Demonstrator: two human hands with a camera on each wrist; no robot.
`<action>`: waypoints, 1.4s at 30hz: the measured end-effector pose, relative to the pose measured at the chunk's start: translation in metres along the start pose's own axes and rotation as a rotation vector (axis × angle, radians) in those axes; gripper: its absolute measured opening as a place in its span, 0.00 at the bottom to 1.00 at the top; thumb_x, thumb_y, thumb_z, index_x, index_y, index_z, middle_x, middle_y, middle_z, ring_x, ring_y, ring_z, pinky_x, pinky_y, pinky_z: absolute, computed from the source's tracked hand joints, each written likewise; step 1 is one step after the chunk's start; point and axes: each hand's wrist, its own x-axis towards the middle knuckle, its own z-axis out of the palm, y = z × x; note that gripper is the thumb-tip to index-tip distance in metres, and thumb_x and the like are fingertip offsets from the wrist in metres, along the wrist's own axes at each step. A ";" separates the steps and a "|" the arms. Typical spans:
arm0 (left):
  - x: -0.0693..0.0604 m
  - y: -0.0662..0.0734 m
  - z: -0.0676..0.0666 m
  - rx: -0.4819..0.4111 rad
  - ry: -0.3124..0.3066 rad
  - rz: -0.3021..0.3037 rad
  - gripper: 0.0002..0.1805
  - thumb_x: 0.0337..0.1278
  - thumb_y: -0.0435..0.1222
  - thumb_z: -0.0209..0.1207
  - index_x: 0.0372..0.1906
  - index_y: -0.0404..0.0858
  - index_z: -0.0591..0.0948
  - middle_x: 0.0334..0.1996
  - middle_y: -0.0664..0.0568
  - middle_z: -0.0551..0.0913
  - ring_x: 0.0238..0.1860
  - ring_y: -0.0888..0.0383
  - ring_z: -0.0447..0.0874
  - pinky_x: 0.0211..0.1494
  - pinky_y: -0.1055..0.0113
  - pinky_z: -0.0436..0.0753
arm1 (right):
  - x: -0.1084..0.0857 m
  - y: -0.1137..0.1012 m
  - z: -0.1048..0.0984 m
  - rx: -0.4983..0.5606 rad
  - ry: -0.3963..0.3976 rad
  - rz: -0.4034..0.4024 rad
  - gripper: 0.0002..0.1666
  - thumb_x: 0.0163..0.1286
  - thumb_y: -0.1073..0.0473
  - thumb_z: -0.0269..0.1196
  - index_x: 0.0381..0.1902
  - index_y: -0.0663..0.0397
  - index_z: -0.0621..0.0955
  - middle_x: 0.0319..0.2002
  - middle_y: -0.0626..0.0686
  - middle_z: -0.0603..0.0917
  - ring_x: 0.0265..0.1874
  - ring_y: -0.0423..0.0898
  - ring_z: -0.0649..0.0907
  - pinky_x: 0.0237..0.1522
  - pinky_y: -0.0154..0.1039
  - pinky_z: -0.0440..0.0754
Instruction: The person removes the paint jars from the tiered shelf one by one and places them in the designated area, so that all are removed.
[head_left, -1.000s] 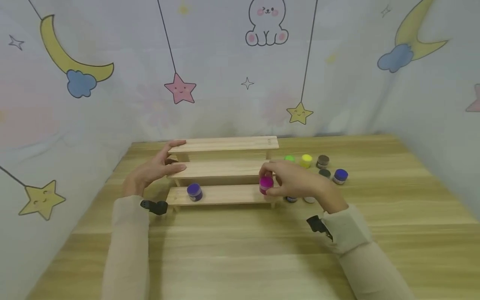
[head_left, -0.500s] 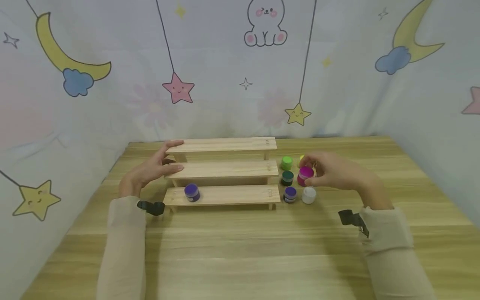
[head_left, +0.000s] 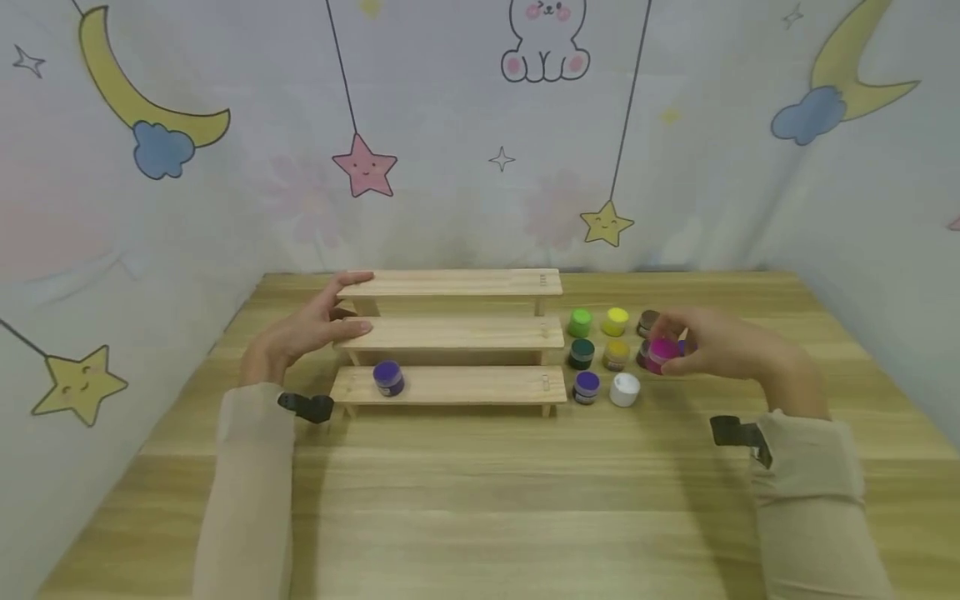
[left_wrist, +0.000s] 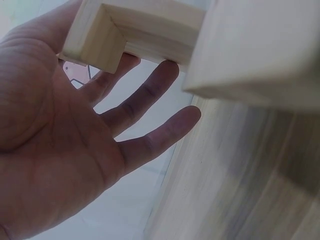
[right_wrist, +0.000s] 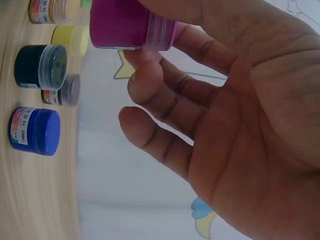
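A pale three-tier wooden shelf [head_left: 450,383] stands on the table. My left hand [head_left: 307,327] holds its left end, thumb on the middle tier and a finger on the top one; the left wrist view shows the other fingers extended near the wood [left_wrist: 150,30]. A purple-lidded paint jar [head_left: 388,378] sits toward the left of the lowest tier. With thumb and fingers my right hand [head_left: 720,346] pinches a magenta paint jar [head_left: 662,356], held over the jars to the right of the shelf. That magenta jar [right_wrist: 122,25] appears raised in the right wrist view.
Several jars stand right of the shelf: green [head_left: 581,322], yellow [head_left: 616,321], dark green [head_left: 581,354], ochre [head_left: 617,355], purple-blue [head_left: 586,387], white [head_left: 624,389] and brown [head_left: 648,323]. A blue jar [right_wrist: 34,131] is partly hidden in the head view. A patterned curtain [head_left: 450,208] hangs behind.
My right hand has carried the magenta jar rightward, from the right end of the lowest tier to over the right-hand jars. The left hand stays on the shelf; the head view shifts slightly.
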 end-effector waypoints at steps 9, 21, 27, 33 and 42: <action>0.004 0.000 0.002 0.022 -0.010 0.003 0.44 0.68 0.41 0.62 0.79 0.58 0.49 0.78 0.46 0.42 0.70 0.34 0.61 0.67 0.33 0.61 | -0.001 0.015 0.005 -0.019 -0.033 0.049 0.18 0.61 0.62 0.71 0.47 0.57 0.78 0.45 0.56 0.82 0.38 0.47 0.80 0.40 0.44 0.78; 0.004 -0.002 0.000 0.026 0.009 -0.008 0.46 0.68 0.41 0.62 0.80 0.61 0.47 0.74 0.40 0.53 0.69 0.35 0.61 0.68 0.34 0.59 | 0.008 0.016 0.010 -0.041 -0.102 0.050 0.20 0.57 0.65 0.72 0.48 0.60 0.80 0.44 0.56 0.82 0.45 0.53 0.80 0.49 0.54 0.78; 0.004 -0.002 0.000 0.029 0.000 -0.010 0.44 0.69 0.41 0.62 0.79 0.63 0.48 0.78 0.45 0.45 0.71 0.35 0.58 0.68 0.32 0.57 | 0.012 0.023 0.016 -0.033 -0.157 0.071 0.19 0.52 0.68 0.70 0.44 0.56 0.79 0.39 0.53 0.80 0.41 0.50 0.77 0.46 0.48 0.76; 0.000 -0.002 -0.002 0.026 -0.006 -0.004 0.43 0.70 0.40 0.60 0.78 0.63 0.48 0.78 0.43 0.44 0.71 0.35 0.58 0.68 0.31 0.55 | 0.017 0.025 0.019 -0.011 -0.185 0.107 0.21 0.51 0.68 0.69 0.44 0.56 0.78 0.38 0.53 0.78 0.39 0.50 0.75 0.41 0.43 0.74; 0.003 -0.002 0.002 0.009 -0.014 0.007 0.43 0.70 0.39 0.60 0.79 0.62 0.48 0.76 0.43 0.48 0.68 0.39 0.64 0.68 0.39 0.61 | 0.015 0.023 0.020 -0.016 -0.204 0.128 0.23 0.55 0.65 0.72 0.48 0.59 0.77 0.41 0.54 0.78 0.41 0.50 0.77 0.44 0.45 0.75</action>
